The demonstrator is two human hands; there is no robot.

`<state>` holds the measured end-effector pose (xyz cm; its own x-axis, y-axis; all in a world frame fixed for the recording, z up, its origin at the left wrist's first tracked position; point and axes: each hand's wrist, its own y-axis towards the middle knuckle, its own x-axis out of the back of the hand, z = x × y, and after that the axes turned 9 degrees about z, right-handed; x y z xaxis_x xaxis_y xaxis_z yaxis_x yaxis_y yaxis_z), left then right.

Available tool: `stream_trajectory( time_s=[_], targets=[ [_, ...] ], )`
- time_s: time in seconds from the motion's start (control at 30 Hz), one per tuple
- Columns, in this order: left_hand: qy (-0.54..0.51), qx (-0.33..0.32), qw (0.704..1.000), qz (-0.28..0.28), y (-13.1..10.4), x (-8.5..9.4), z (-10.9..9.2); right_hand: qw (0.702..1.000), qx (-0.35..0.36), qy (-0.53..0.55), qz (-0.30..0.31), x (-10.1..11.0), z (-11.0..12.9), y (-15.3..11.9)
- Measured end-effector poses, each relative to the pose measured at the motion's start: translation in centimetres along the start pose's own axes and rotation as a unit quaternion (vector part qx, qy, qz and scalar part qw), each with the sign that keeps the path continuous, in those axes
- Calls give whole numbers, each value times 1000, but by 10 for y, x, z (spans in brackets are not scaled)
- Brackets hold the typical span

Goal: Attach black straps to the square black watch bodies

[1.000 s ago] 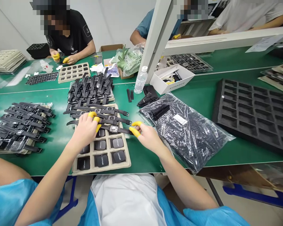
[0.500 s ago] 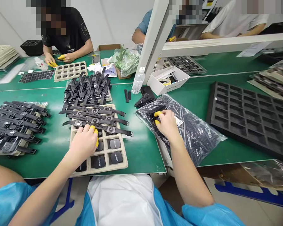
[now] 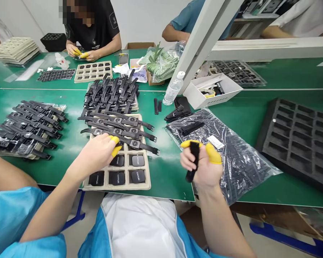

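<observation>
In my right hand [image 3: 204,161] is a black watch strap [image 3: 193,161], gripped between yellow-covered fingertips and raised over the edge of a plastic bag of straps [image 3: 231,168]. My left hand [image 3: 102,150] rests over the beige tray [image 3: 148,179], its fingers bent together beside the lowest strapped watch [image 3: 136,144]; what they hold, if anything, is hidden. Strapped watches lie across the tray's upper part. Its lower compartments hold square black watch faces [image 3: 136,160]. Loose black straps [image 3: 191,128] lie on top of the bag.
Piled watches [image 3: 29,129] stand at left, more [image 3: 113,95] behind the tray. A bottle [image 3: 173,87], a white box [image 3: 214,91] and a black foam tray [image 3: 296,143] stand to the right. A person [image 3: 94,28] works across the table; a neighbour's arm [image 3: 8,168] is at left.
My right hand has come back from the bag toward me, lifting a black strap. My left hand stays over the tray. The view has shifted, so the scene sits further right.
</observation>
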<state>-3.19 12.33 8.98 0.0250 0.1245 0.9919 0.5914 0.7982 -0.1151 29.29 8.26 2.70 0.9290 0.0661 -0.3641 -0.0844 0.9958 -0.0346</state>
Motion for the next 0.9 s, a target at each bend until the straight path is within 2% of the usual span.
stream_trajectory(
  time_s=[0.1,0.17,0.23,0.33,0.4,0.47,0.6,0.73,0.9],
  targets=[
    [-180,18,981,-68,-4,-6,-20,991,-75,56,91,-40,-14,-20],
    [-275,6,958,-75,0,-18,-38,981,-100,65,155,-59,-26,-28],
    [-325,-34,943,-66,7,-31,-54,971,-114,62,202,-70,-33,-31],
    [-329,-129,932,-80,14,-45,-64,963,-127,57,229,-75,-37,-30],
    [-310,-171,930,-103,15,-50,-63,961,-132,57,238,-74,-37,-29],
    [-294,-185,930,-118,14,-51,-60,962,-132,63,232,-73,-38,-27],
    [-288,-182,929,-145,14,-54,-57,968,-122,101,195,-75,-42,-25],
    [-278,-172,929,-176,15,-58,-60,965,-131,133,185,-78,-42,-23],
    [-284,-181,927,-163,14,-54,-61,957,-149,193,156,-80,-37,-24]
  ],
)
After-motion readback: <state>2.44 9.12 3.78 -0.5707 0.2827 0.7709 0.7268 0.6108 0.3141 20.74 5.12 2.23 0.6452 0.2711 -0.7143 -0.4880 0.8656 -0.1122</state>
